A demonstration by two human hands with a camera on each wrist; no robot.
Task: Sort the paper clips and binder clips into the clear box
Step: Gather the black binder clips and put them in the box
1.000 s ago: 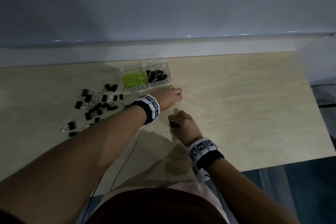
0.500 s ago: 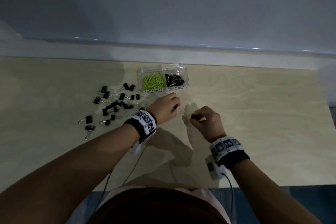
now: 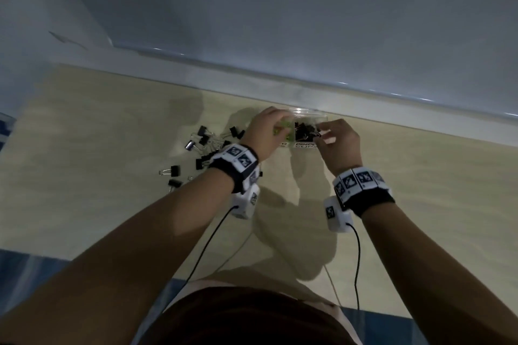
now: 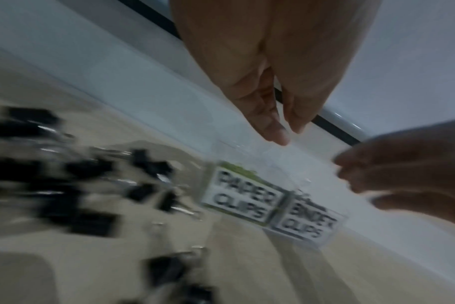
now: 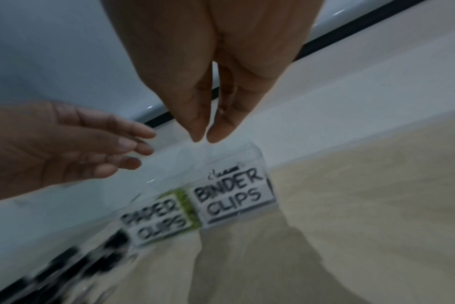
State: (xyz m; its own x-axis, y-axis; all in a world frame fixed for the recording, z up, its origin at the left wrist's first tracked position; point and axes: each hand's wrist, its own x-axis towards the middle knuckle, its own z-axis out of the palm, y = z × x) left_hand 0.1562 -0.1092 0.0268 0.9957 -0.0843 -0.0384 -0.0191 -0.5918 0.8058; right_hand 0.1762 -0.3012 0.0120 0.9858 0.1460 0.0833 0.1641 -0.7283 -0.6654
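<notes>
The small clear plastic two-compartment box point(image 3: 305, 131) now has both hands over it (moments ago short of it): left hand point(image 3: 263, 131) released, right hand point(image 3: 337, 138) likewise; black binder clips point(image 3: 201, 143) remain left.

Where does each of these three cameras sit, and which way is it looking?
Head: on the forehead, looking down at the table, both forearms and the clear box.
Left wrist: along the left hand toward the box labels.
Right wrist: along the right hand, same labels.
Both wrist views share the box and the opposite hand.
</notes>
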